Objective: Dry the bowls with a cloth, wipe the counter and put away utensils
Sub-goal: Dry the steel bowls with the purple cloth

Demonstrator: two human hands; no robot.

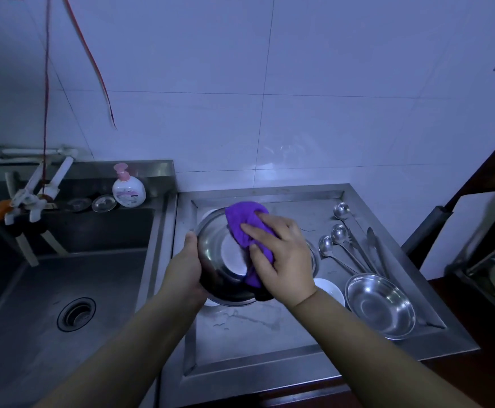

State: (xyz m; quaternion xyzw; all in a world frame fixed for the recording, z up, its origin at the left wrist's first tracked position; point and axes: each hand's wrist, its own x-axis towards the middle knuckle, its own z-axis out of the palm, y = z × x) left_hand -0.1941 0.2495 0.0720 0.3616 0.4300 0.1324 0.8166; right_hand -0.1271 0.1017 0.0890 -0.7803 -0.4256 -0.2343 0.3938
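Observation:
My left hand grips the left rim of a large steel bowl, tilted up above the steel counter. My right hand presses a purple cloth against the bowl's inside, fingers curled round the cloth. A second steel bowl sits upright on the counter at the right. Three ladles and tongs lie side by side behind it. A small white dish stands between the two bowls, partly hidden by my right wrist.
A deep sink with a drain lies to the left, its taps at the back. A pump soap bottle and glass lids stand on the sink ledge. Water streaks mark the counter's front. A white board leans at the right.

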